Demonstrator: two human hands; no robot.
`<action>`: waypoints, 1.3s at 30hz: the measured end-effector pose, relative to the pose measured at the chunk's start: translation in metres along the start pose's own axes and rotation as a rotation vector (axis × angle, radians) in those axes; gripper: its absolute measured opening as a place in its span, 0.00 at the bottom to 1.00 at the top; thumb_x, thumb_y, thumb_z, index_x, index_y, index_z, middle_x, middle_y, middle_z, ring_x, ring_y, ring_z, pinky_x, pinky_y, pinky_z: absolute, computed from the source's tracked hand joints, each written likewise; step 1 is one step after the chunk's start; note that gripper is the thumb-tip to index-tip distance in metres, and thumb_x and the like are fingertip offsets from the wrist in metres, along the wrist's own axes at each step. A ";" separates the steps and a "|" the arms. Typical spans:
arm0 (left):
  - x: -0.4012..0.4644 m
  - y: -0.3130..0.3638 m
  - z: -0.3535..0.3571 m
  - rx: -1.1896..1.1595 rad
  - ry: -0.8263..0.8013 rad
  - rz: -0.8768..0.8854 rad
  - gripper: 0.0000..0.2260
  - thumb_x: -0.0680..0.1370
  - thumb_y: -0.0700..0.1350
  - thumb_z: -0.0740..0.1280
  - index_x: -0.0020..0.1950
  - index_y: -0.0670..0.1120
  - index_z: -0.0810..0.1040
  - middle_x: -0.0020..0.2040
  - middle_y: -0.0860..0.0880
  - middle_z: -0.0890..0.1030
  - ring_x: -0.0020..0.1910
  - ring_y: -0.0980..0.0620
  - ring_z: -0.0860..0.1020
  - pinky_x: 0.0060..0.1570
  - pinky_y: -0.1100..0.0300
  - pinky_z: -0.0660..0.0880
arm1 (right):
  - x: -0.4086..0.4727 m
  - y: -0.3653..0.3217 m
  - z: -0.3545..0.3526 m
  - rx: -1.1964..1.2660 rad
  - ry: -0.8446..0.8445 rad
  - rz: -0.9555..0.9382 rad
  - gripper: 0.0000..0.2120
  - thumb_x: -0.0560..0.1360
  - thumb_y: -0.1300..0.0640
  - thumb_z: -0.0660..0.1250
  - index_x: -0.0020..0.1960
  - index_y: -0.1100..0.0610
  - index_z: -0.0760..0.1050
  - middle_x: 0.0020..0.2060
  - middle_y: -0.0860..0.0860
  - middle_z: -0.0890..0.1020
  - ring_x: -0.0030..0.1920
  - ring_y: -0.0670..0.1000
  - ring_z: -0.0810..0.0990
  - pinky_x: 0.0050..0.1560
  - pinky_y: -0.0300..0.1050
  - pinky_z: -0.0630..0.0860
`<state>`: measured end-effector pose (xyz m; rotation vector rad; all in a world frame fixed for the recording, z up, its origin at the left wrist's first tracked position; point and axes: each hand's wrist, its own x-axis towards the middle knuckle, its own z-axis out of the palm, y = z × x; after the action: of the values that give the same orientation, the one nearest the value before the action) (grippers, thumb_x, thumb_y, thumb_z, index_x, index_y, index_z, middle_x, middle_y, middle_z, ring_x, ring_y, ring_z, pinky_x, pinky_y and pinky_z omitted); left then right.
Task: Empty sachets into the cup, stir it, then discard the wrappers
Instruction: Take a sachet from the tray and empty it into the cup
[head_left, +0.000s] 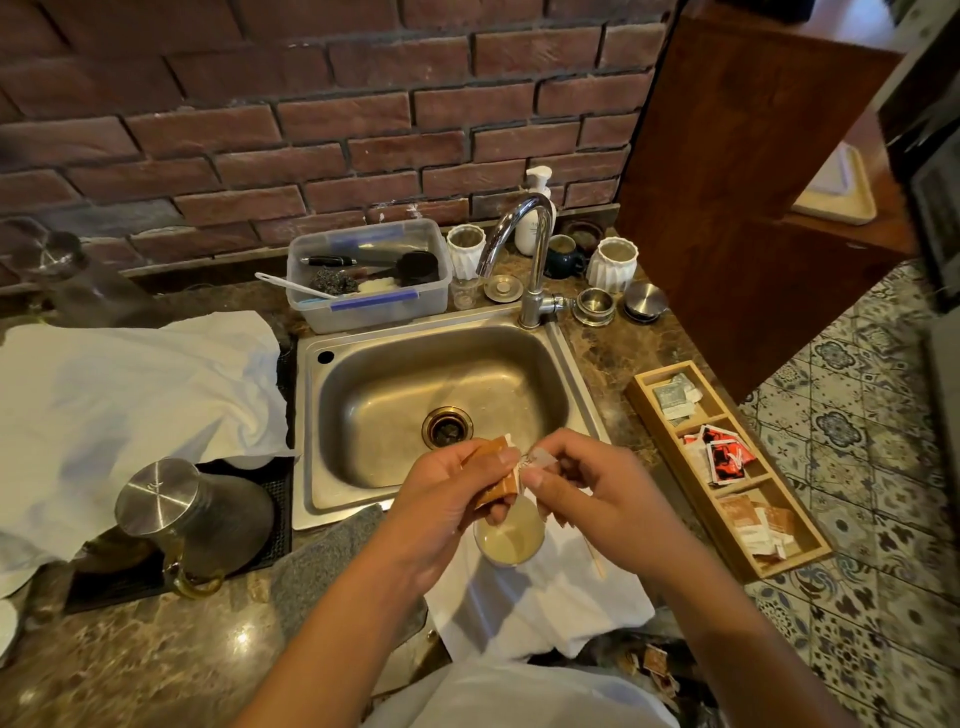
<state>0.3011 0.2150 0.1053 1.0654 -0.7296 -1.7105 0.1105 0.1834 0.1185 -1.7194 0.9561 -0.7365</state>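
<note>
Dim, warm indoor lighting. Glare spots on the desk (228, 639). Wide-angle distortion bends edges; left corners blurred.

Brushed steel sink (363, 353), glossy chrome tap (530, 249), polished stone counter (171, 660), matt wooden tray (670, 431), white cloth (119, 395).

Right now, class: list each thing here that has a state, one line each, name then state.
sachet: pinched by both hands above the cup, top being torn
left hand: grips the sachet
right hand: pinches the sachet's torn end
cup: upright, holding pale liquid
stirrer: lying on the white cloth beside the cup
tap: no water running
sink: no standing water
</note>
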 end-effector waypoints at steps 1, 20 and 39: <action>0.000 0.000 0.000 -0.012 -0.008 0.009 0.10 0.72 0.52 0.79 0.45 0.46 0.86 0.34 0.48 0.80 0.31 0.54 0.77 0.32 0.63 0.77 | 0.000 0.000 0.000 0.006 -0.002 0.004 0.07 0.79 0.47 0.68 0.50 0.50 0.80 0.37 0.49 0.84 0.38 0.51 0.84 0.38 0.40 0.79; -0.008 0.012 0.001 0.289 -0.100 0.053 0.10 0.78 0.50 0.74 0.49 0.43 0.85 0.41 0.40 0.87 0.32 0.48 0.80 0.33 0.62 0.75 | -0.004 -0.021 -0.017 -0.140 -0.063 0.020 0.04 0.81 0.56 0.69 0.49 0.56 0.78 0.36 0.52 0.82 0.37 0.53 0.80 0.39 0.55 0.78; -0.004 0.006 0.004 -0.147 -0.045 -0.172 0.06 0.72 0.45 0.76 0.42 0.42 0.85 0.35 0.43 0.83 0.24 0.54 0.75 0.26 0.63 0.69 | -0.003 0.001 0.008 -0.473 0.230 -0.326 0.07 0.82 0.52 0.64 0.53 0.51 0.79 0.42 0.45 0.83 0.42 0.44 0.80 0.41 0.44 0.78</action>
<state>0.3003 0.2163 0.1137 1.0140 -0.5436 -1.9088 0.1154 0.1897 0.1146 -2.2767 1.0793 -0.9932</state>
